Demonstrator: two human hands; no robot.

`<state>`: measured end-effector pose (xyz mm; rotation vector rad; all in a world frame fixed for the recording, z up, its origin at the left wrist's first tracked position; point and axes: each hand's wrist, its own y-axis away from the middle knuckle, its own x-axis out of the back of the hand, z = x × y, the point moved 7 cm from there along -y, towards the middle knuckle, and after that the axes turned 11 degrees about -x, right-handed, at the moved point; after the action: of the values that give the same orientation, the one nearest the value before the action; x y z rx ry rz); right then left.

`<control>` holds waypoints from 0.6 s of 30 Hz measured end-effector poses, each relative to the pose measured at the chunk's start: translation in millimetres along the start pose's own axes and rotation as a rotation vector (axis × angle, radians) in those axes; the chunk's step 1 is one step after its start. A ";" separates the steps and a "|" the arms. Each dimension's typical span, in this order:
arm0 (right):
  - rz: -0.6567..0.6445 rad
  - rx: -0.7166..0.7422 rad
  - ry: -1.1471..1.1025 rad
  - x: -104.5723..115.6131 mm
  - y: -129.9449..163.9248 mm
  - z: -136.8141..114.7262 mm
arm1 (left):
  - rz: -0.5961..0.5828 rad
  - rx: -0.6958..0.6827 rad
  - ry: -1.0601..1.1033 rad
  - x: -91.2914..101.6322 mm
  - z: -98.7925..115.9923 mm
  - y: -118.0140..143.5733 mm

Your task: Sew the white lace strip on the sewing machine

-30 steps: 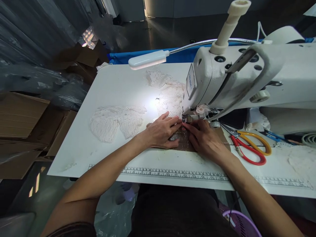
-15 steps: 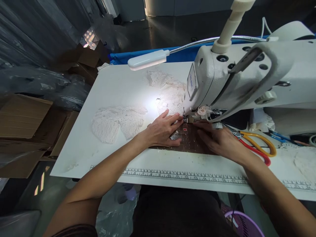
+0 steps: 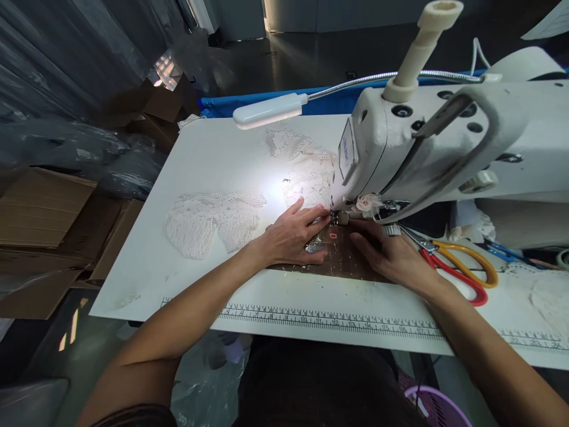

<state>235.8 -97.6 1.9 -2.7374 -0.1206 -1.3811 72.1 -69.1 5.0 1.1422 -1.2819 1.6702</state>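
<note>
- The left hand (image 3: 291,237) lay flat, fingers spread, pressing on the brown patch (image 3: 340,255) just left of the presser foot (image 3: 341,218).
- The right hand (image 3: 391,256) rested flat on the same patch — fingers loosely together, pointing at the foot.
- Red-and-yellow scissors (image 3: 457,270) lay just right of that hand; lace pieces (image 3: 208,220) sat beyond the left hand.

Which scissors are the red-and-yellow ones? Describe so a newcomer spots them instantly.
Start at the white sewing machine on the table. Just below its arm, beside the right hand, lie the scissors. One handle loop is red, the other yellow, unlike the blue-handled tool behind them.
</note>
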 end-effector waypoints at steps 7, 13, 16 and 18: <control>0.039 0.063 0.064 6.8 33.9 0.2 | -0.019 0.118 0.076 -2.6 -7.0 1.4; 0.011 0.105 -0.016 24.9 61.0 -6.0 | -0.133 0.132 0.107 2.2 -23.3 -8.2; 0.005 0.190 -0.116 35.9 76.0 -30.7 | -0.126 0.132 0.012 6.9 -37.0 -23.3; 0.035 0.252 -0.179 47.2 89.8 -47.5 | -0.118 0.170 -0.087 8.1 -50.5 -36.4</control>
<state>235.1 -189.9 65.4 -2.6305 -0.2383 -1.0314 91.8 -11.2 18.9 1.3775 -1.1184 1.6826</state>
